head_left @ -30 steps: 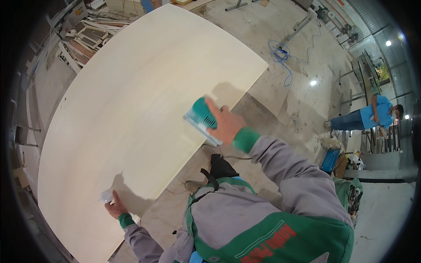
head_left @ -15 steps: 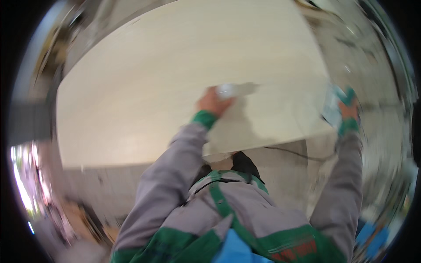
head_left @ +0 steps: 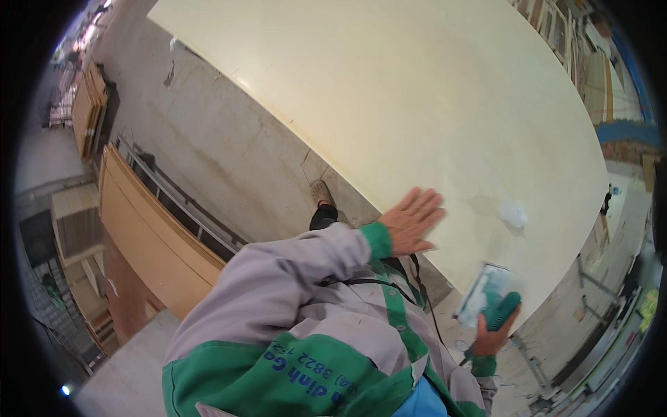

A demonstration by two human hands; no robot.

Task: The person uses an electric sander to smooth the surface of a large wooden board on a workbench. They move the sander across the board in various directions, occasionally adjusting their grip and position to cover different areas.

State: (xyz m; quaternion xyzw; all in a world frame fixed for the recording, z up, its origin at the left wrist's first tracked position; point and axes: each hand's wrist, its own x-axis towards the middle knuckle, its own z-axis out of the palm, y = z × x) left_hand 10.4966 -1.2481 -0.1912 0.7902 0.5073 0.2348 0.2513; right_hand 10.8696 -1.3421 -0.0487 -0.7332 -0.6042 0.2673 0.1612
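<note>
Board: a large pale board (head_left: 417, 104) lies flat, and every place below is told from it.
Left hand: the left hand (head_left: 411, 221) rests palm down on the board's near edge, fingers (head_left: 425, 203) spread apart and flat, gripping nothing.
Right hand: the right hand (head_left: 495, 335) sits just off the board's near corner, fingers wrapped tight on the teal handle of a sander (head_left: 486, 300).
Sander: it is held off the surface, beside the board's edge and not touching it.
Sander direction: its flat pad faces up toward the board; its long axis seems to run from the handle up to the pad, roughly across the near edge.
Rag: a small white crumpled bit (head_left: 513, 213) lies on the board, between the two hands and further in.
Risk, cord: a dark cord (head_left: 425, 295) hangs below the board's edge near the body; it could snag as the sander moves.
Risk, edge: set down tilted, the pad could gouge the board's corner.
Risk, rag: the rag could get dragged under the pad.
</note>
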